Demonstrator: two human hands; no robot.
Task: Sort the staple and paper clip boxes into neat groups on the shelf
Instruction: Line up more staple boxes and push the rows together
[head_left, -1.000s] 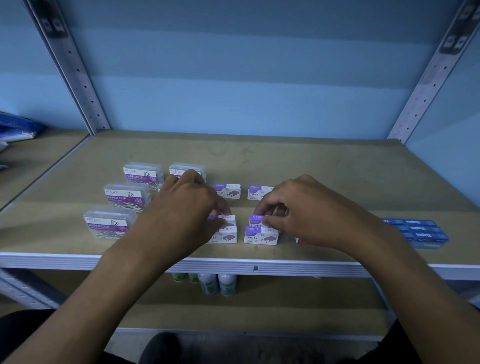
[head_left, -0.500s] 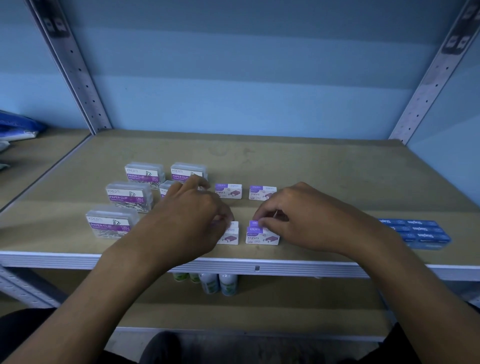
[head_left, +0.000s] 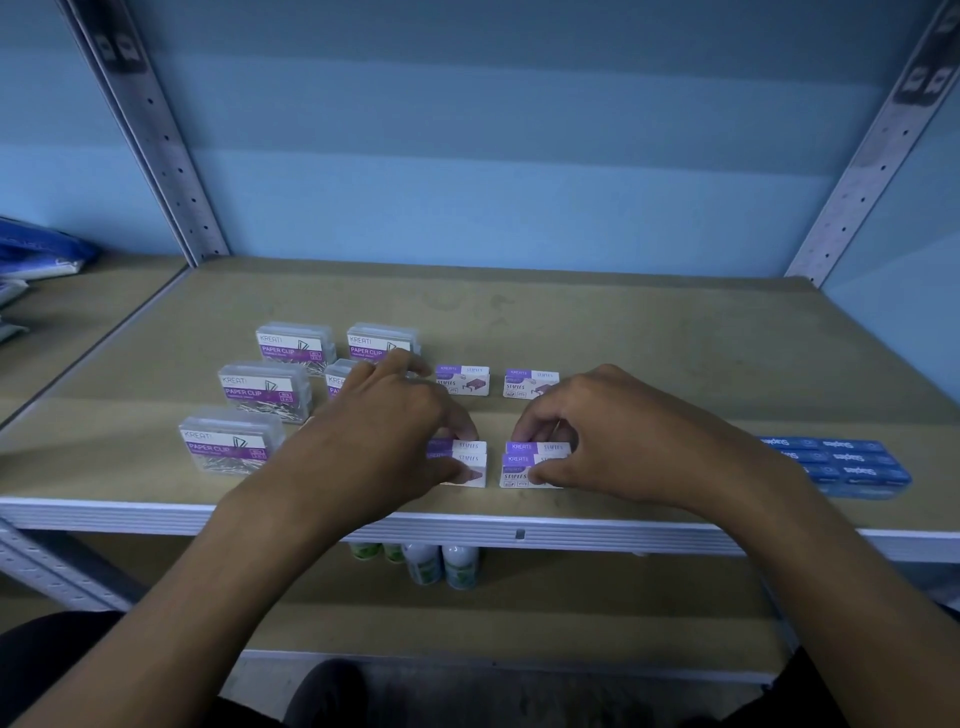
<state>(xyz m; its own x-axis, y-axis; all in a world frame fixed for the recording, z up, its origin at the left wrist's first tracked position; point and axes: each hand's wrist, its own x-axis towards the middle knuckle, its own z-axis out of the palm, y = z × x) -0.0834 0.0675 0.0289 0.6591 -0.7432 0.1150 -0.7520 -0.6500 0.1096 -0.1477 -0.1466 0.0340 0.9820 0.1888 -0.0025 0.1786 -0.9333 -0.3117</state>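
Both hands work at six o'clock on the shelf (head_left: 649, 332): left hand (head_left: 387, 431) pinches one staple box stack (head_left: 467, 462), right hand (head_left: 618, 436) pinches its neighbour (head_left: 524, 465), likely squaring them. Paper clip boxes (head_left: 265, 387) sit grouped at nine o'clock.

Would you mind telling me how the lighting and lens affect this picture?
Head view: dim, bluish light; wide-angle lens bows the shelf uprights outward; paper clip boxes and staple boxes stay legible; the blue boxes at the right edge look soft.

Paper clip boxes (head_left: 265, 389) clear glossy plastic; staple boxes (head_left: 530, 383) matt card; shelf (head_left: 623, 343) matt board.
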